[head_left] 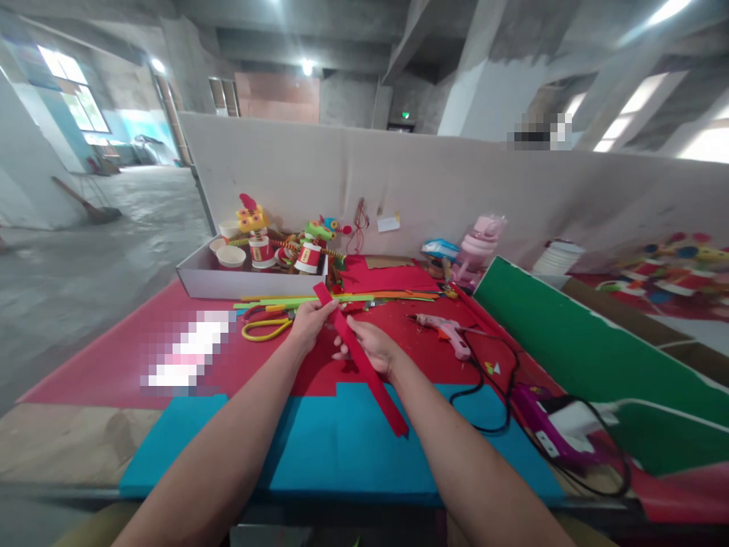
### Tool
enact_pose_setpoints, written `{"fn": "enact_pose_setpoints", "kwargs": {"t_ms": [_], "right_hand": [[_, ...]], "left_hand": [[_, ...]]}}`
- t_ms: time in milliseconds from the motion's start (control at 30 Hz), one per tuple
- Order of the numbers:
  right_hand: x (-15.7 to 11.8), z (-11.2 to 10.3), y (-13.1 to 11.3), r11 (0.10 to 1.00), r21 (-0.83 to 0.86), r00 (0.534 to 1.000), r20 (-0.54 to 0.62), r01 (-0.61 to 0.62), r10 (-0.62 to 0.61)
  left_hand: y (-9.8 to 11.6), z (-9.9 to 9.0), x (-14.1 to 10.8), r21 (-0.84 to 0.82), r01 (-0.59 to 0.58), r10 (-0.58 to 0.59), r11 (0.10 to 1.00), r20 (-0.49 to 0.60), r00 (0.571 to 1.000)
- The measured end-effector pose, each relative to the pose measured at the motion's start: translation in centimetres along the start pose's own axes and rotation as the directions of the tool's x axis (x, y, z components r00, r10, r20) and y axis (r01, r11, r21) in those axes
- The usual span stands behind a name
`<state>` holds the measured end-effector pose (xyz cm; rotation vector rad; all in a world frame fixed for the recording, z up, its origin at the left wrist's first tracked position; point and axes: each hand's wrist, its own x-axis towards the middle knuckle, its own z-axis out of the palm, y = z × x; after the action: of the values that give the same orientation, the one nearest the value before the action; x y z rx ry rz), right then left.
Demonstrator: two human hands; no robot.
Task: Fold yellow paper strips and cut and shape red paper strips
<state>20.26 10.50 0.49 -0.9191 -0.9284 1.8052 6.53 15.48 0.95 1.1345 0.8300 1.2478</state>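
A long red strip (373, 380), like paper or felt, slants across the middle of the table between both hands. My left hand (311, 323) pinches it near its far end. Around its middle, my right hand (370, 346) holds the strip with thumb on top and fingers partly hidden beneath. The near end hangs over the blue sheet (307, 433). Just left of my left hand lie yellow-handled scissors (266, 328). To the right of my right hand rests a pink glue gun (447, 330) with a black cord.
Behind, a white box (250, 285) holds paper-cup figures (262, 251). Thin colored strips (342, 300) lie before it. A green panel (569, 349) stands at right, beside a purple power strip (555, 429) with cords. A pink fan (478, 247) stands at the back.
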Motion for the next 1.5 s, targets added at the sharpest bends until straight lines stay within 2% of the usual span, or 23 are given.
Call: {"fn": "enact_pose_setpoints", "kwargs": {"t_ms": [133, 200, 300, 400, 600, 700, 800, 867, 933, 1000, 1067, 1133, 1167, 1333, 1433, 1500], "right_hand": [[0.3, -0.2, 0.5, 0.99, -0.08, 0.993, -0.034, 0.113, -0.116], [0.5, -0.2, 0.8, 0.971, -0.185, 0.983, -0.071, 0.153, -0.169], [0.7, -0.4, 1.1, 0.909, -0.371, 0.97, -0.074, 0.19, -0.233], [0.8, -0.6, 1.3, 0.86, -0.461, 0.964, -0.034, 0.218, -0.263], [0.6, -0.6, 1.4, 0.886, -0.418, 0.978, 0.036, 0.201, -0.205], [0.3, -0.5, 1.1, 0.912, -0.379, 0.988, 0.065, 0.156, -0.142], [0.0, -0.4, 0.6, 0.938, -0.333, 0.995, 0.068, 0.094, -0.076], [-0.1, -0.4, 0.3, 0.957, -0.271, 0.994, 0.049, 0.104, -0.095], [0.0, -0.3, 0.0, 0.968, -0.197, 0.987, 0.016, 0.157, -0.157], [0.2, -0.2, -0.1, 0.966, -0.156, 0.977, -0.015, 0.208, -0.213], [0.4, -0.2, 0.0, 0.96, -0.157, 0.97, -0.04, 0.231, -0.24], [0.5, -0.1, 0.2, 0.952, -0.201, 0.968, -0.054, 0.23, -0.245], [0.6, -0.1, 0.4, 0.944, -0.237, 0.967, -0.057, 0.228, -0.248], [1.1, -0.2, 1.2, 0.849, -0.464, 0.949, -0.053, 0.25, -0.309], [1.4, -0.5, 1.6, 0.763, -0.575, 0.919, -0.047, 0.295, -0.391], [1.5, -0.7, 1.7, 0.715, -0.619, 0.896, -0.04, 0.326, -0.443]], "left_hand": [[-0.3, 0.0, 0.0, -0.003, 0.07, -0.069, 0.998, 0.089, 0.994], [-0.6, 0.0, -0.1, 0.043, 0.101, -0.106, 0.994, 0.126, 0.986], [-0.8, 0.0, 0.0, 0.046, 0.085, -0.088, 0.995, 0.086, 0.992], [-0.6, -0.5, 0.5, -0.016, 0.068, -0.067, 0.998, 0.014, 0.998], [0.8, -1.9, 1.4, -0.123, 0.026, -0.04, 0.992, -0.108, 0.993], [1.6, -2.7, 1.7, -0.144, -0.041, 0.016, 0.989, -0.17, 0.985], [2.3, -3.4, 1.9, -0.158, -0.174, 0.118, 0.972, -0.311, 0.943], [2.5, -3.5, 1.9, -0.165, -0.219, 0.153, 0.962, -0.34, 0.928], [2.5, -3.0, 1.5, -0.161, -0.149, 0.109, 0.976, -0.23, 0.967], [2.1, -2.2, 0.8, -0.108, -0.01, 0.01, 0.994, -0.003, 1.0], [1.6, -1.3, 0.1, -0.013, 0.104, -0.098, 0.994, 0.237, 0.966], [0.9, -0.6, -0.4, 0.044, 0.156, -0.161, 0.987, 0.379, 0.911], [0.6, -0.4, -0.6, 0.042, 0.166, -0.169, 0.985, 0.401, 0.9], [-0.3, -0.2, -0.6, 0.005, 0.177, -0.168, 0.984, 0.34, 0.925], [-0.4, 0.0, -0.7, -0.009, 0.149, -0.139, 0.989, 0.307, 0.942], [-0.2, 0.2, -0.7, -0.032, 0.126, -0.114, 0.992, 0.248, 0.962]]}}
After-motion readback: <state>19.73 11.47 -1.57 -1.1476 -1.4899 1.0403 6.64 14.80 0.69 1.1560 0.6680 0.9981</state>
